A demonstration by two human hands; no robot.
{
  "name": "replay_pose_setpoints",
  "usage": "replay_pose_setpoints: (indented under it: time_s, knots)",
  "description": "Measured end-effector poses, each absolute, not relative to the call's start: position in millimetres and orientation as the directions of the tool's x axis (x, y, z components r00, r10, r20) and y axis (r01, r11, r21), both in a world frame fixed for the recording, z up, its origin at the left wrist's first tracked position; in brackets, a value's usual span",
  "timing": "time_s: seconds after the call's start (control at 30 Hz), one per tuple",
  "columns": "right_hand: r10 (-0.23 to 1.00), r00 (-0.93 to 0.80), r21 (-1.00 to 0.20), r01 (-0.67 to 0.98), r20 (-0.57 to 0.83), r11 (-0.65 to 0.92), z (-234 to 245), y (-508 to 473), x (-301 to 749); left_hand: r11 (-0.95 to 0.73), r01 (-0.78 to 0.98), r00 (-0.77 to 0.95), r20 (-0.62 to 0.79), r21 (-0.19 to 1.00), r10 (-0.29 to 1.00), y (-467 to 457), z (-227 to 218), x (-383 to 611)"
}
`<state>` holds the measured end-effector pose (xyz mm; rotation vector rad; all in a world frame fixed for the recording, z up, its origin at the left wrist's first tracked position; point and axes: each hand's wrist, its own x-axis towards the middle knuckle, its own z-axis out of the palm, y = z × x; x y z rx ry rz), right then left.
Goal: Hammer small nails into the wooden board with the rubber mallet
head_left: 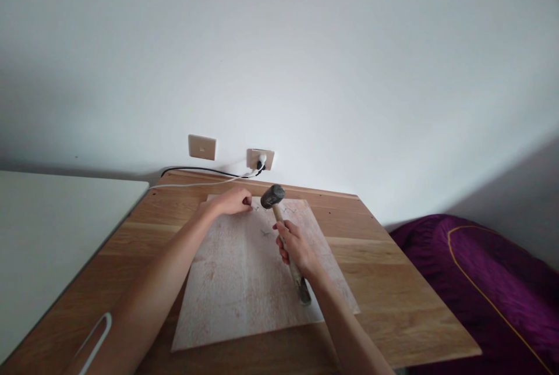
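A big white wall [279,72] fills the top of the frame. Below it is a wooden table [384,305], its back edge near the wall and its right edge slanting down to the lower right corner. A purple cover [489,282] bulges beside that edge. At the left, a white top [52,241] runs along the table's left side. A pale board [244,282] lies in the lower middle, with a wide strip of wood between it and the right edge. The hammer [272,196] is over the board, its head near the board's back edge. The right hand [292,244] is wrapped tight around its handle. The left hand [236,200] is at the board's back left, fingers curled; I can't tell if they pinch anything. Behind it, a black cord [196,168] and a white cord [205,183] run to a wall socket [253,157]. Little nails [265,233] sit on the board near the hammer head.
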<state>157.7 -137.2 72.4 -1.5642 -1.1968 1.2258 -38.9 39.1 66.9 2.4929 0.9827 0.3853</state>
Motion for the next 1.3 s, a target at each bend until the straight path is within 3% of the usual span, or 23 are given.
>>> replay_pose_setpoints:
  time_s: [0.23, 0.47, 0.67, 0.93, 1.17, 1.3]
  knots:
    - [0.977, 0.077, -0.945, 0.248, -0.201, -0.213, 78.6, -130.2, 146.5, -0.643, 0.544, 0.742, 0.047, 0.538, 0.668, 36.4, 69.6, -39.2]
    - [0.971, 0.06, -0.878, 0.417, -0.232, -0.236, 72.5, -126.2, 139.4, -0.631, 0.571, 0.735, 0.015, 0.525, 0.678, 33.0, 78.1, -45.5]
    - [0.966, 0.117, -0.931, 0.262, -0.23, -0.254, 78.5, -134.5, 151.0, -0.626, 0.602, 0.701, 0.047, 0.495, 0.711, 35.5, 73.8, -38.0]
    - [0.965, 0.109, -0.933, 0.249, -0.24, -0.261, 85.0, -135.9, 153.4, -0.654, 0.559, 0.723, 0.086, 0.509, 0.685, 36.0, 69.8, -35.3]
    - [0.986, 0.074, -0.942, 0.291, -0.149, -0.164, 85.6, -124.6, 143.7, -0.621, 0.584, 0.713, 0.035, 0.523, 0.7, 39.0, 69.9, -41.2]
    - [0.982, 0.033, -0.896, 0.405, -0.188, -0.185, 78.3, -121.9, 136.9, -0.618, 0.592, 0.71, 0.029, 0.517, 0.704, 42.5, 72.1, -54.3]
